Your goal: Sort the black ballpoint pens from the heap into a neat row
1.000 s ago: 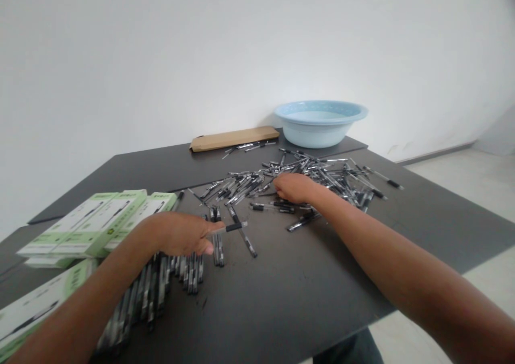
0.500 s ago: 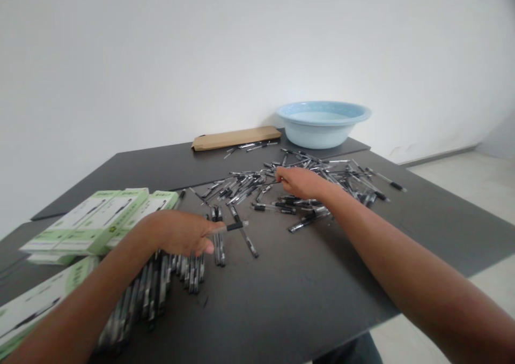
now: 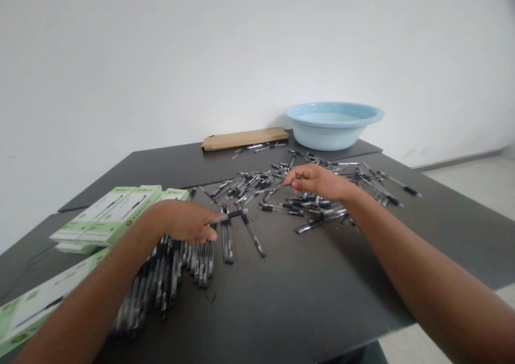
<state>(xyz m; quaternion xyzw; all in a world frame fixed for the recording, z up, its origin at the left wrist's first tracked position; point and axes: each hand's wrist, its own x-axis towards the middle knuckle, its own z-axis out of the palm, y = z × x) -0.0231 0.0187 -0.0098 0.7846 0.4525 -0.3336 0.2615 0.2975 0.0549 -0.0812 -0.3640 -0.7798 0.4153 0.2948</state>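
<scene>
My left hand (image 3: 183, 222) is closed around a black-and-clear pen (image 3: 235, 214) that sticks out to the right, just above a neat row of pens (image 3: 169, 278) laid side by side on the dark table (image 3: 281, 299). My right hand (image 3: 316, 180) hovers over the scattered heap of pens (image 3: 306, 192) at the table's middle, fingers pinched on a pen lifted from that heap.
Green-and-white pen boxes (image 3: 116, 211) lie at the left, with another box (image 3: 36, 305) nearer the front left. A flat brown cardboard sleeve (image 3: 245, 138) and a pale blue basin (image 3: 333, 124) sit at the back. The table's front edge runs lower right, floor beyond.
My right hand has lifted from the heap and drawn slightly back, pinching a pen. The left hand keeps its pen; the view has shifted a little to the left.
</scene>
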